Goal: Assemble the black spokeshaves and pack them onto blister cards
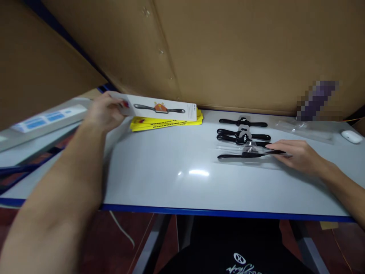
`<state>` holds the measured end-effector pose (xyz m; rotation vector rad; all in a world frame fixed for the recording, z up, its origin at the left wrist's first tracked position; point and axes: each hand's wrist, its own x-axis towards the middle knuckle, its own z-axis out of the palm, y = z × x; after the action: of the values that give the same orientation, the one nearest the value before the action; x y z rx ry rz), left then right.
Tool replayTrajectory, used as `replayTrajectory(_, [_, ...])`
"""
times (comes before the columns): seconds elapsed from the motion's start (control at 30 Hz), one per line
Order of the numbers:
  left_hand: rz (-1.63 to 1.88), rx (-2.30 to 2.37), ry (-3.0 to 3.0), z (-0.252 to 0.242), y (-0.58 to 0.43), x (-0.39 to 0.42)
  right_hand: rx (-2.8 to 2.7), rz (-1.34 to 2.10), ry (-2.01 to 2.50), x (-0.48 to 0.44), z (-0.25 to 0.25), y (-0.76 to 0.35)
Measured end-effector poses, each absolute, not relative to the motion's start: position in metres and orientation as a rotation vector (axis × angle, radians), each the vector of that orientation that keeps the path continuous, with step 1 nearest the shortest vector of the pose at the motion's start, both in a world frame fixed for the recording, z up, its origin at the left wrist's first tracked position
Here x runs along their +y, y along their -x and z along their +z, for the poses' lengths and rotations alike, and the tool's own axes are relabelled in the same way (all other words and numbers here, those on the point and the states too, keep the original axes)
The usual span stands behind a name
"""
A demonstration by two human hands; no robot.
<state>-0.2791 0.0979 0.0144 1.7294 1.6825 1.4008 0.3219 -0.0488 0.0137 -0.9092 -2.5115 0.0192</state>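
Observation:
My left hand (104,112) grips the left end of a white printed card (173,109) that pictures a spokeshave. The card is held above a fanned stack of yellow cards (171,125) with black print. At the right, my right hand (299,154) is closed on the right end of a black spokeshave (251,155) lying in a clear plastic sleeve (256,163). Just behind it are two overlapping black spokeshaves (229,139), and farther back another black spokeshave (243,122). Fingers of the left hand are partly hidden behind the card.
More clear plastic packaging (303,130) lies at the back right, near a white computer mouse (351,136). A brown board wall (228,57) closes off the back of the white table (159,179). A long box with blue labels (45,118) stands at the left.

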Motion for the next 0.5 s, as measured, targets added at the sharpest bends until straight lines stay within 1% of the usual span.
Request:
replayTrajectory(0.1, [1.511,1.58,-1.293,0.015,0.279,0.098,-2.604,-0.121,0.867,-0.054,0.009,-0.312])
replayTrajectory(0.2, [1.506,1.569,-1.198,0.013,0.279,0.099,-2.691,-0.179,0.872,-0.057,0.009,-0.307])
replayTrajectory(0.33, [1.505,1.558,-1.15,0.008,0.281,0.103,-2.703,-0.098,0.875,-0.058,0.014,-0.307])
replayTrajectory(0.4, [1.517,1.714,-1.206,0.005,0.281,0.107,-2.658,-0.121,0.844,-0.057,0.016,-0.31])
replayTrajectory(0.43, [1.456,1.859,-1.338,0.002,0.281,0.109,-2.618,-0.163,0.825,-0.057,0.017,-0.313])
replayTrajectory(0.5, [1.161,2.169,-1.782,-0.003,0.28,0.112,-2.486,-0.299,0.796,-0.055,0.019,-0.318])
